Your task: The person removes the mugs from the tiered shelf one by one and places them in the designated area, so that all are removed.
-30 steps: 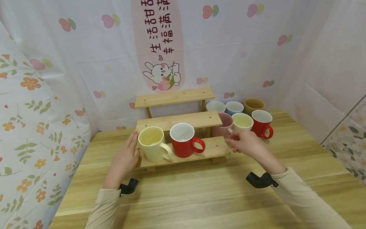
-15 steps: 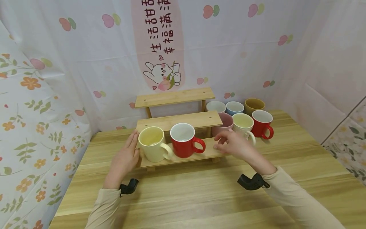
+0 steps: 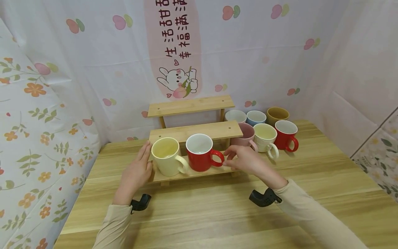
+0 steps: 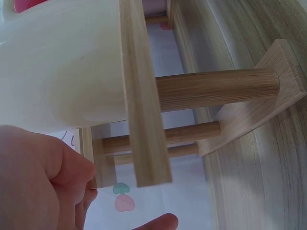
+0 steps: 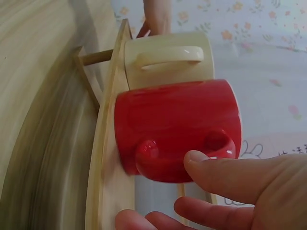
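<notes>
A cream mug [image 3: 166, 157] and a red mug [image 3: 200, 154] stand upright side by side on the lowest board of a three-tier wooden rack [image 3: 237, 166], handles toward the right. My left hand [image 3: 135, 174] lies at the rack's left end, next to the cream mug, fingers extended in the head view. The left wrist view has its fingers [image 4: 72, 165] against the end of a board. My right hand [image 3: 245, 160] is at the red mug's handle. In the right wrist view its thumb overlaps the handle [image 5: 165, 167], while the other fingers stay apart from it; contact is unclear.
Several more mugs crowd the table [image 3: 199, 214] right of the rack: a pink mug [image 3: 245, 133], a pale yellow mug [image 3: 264, 138], another red mug [image 3: 284, 135], a brown mug [image 3: 277, 116], a blue mug [image 3: 256, 118] and a white mug [image 3: 235, 116]. Printed cloth hangs behind.
My right hand has moved left from beside the pink mug to the red mug's handle, uncovering the pale yellow and pink mugs' handles. My left hand keeps its place.
</notes>
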Demonstrator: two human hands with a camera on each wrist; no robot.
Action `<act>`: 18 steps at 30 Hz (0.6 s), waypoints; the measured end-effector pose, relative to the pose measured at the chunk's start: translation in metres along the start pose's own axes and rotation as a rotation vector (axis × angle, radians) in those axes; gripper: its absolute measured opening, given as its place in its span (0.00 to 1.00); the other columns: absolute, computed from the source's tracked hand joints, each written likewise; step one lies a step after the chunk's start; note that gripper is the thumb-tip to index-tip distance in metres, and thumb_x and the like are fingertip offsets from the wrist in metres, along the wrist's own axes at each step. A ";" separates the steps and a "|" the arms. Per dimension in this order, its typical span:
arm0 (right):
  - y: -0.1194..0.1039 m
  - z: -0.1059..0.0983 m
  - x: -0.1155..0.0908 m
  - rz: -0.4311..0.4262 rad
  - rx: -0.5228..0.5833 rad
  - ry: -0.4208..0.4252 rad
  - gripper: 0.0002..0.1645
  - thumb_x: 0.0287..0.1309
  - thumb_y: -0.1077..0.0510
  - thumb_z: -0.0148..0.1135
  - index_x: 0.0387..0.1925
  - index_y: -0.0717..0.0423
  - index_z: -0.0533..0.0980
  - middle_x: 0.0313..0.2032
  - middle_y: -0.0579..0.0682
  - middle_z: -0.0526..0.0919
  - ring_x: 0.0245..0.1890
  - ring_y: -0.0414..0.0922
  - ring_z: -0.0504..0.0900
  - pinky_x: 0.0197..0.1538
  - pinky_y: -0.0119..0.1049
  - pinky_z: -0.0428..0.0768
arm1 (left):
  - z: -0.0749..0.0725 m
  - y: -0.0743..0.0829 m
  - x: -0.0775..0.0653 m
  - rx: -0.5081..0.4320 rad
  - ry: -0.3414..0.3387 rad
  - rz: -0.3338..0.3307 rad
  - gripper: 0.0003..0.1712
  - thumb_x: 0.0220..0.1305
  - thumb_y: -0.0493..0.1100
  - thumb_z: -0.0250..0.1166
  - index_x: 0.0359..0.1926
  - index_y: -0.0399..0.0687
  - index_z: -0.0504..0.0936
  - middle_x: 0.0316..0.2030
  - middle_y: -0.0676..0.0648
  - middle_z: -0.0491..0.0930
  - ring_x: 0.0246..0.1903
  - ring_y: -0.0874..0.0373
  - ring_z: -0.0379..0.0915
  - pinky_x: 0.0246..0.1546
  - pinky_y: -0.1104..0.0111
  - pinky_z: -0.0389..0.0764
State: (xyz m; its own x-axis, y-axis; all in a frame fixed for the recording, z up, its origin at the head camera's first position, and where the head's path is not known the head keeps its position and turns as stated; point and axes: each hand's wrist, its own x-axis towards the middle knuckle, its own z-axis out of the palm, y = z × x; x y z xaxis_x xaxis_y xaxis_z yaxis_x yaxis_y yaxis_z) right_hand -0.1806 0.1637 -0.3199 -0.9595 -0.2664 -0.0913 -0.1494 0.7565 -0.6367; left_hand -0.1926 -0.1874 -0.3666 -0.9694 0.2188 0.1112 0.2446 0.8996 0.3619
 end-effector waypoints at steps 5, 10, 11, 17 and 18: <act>-0.003 0.005 0.003 -0.009 -0.010 0.006 0.16 0.52 0.57 0.69 0.42 0.59 0.79 0.33 0.50 0.83 0.22 0.40 0.81 0.31 0.32 0.75 | -0.001 0.000 0.000 -0.001 0.000 0.000 0.34 0.71 0.42 0.42 0.75 0.43 0.46 0.75 0.45 0.44 0.61 0.36 0.66 0.52 0.43 0.73; -0.006 0.010 0.004 -0.063 -0.007 0.032 0.12 0.52 0.58 0.69 0.38 0.60 0.80 0.32 0.50 0.83 0.25 0.40 0.80 0.28 0.31 0.75 | -0.001 0.001 0.000 -0.010 0.008 -0.003 0.34 0.71 0.42 0.42 0.75 0.43 0.47 0.75 0.45 0.44 0.60 0.36 0.67 0.50 0.43 0.74; -0.008 0.010 0.004 -0.069 -0.010 0.039 0.11 0.52 0.58 0.69 0.37 0.59 0.80 0.31 0.49 0.83 0.25 0.40 0.79 0.28 0.31 0.74 | -0.001 0.001 0.001 -0.011 0.008 -0.003 0.34 0.71 0.42 0.42 0.75 0.43 0.47 0.75 0.45 0.44 0.60 0.36 0.67 0.51 0.43 0.74; -0.017 0.015 0.004 -0.051 0.036 0.056 0.08 0.56 0.56 0.67 0.33 0.58 0.80 0.27 0.49 0.83 0.23 0.39 0.80 0.27 0.30 0.77 | -0.001 0.001 0.000 -0.013 -0.001 -0.007 0.34 0.70 0.42 0.42 0.75 0.43 0.47 0.75 0.45 0.44 0.63 0.37 0.64 0.52 0.43 0.73; -0.017 0.015 0.004 -0.048 0.050 0.056 0.08 0.56 0.56 0.66 0.33 0.58 0.80 0.27 0.49 0.83 0.23 0.40 0.81 0.27 0.30 0.78 | -0.001 0.001 0.000 -0.013 -0.002 -0.009 0.34 0.70 0.42 0.42 0.75 0.44 0.47 0.75 0.45 0.44 0.63 0.37 0.64 0.52 0.43 0.73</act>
State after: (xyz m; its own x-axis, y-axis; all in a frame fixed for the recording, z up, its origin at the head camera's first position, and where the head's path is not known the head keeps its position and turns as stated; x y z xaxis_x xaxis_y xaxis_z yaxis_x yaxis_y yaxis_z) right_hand -0.1782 0.1405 -0.3209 -0.9637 -0.2664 -0.0181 -0.1843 0.7126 -0.6769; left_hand -0.1926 -0.1867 -0.3655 -0.9715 0.2115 0.1065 0.2363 0.8963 0.3753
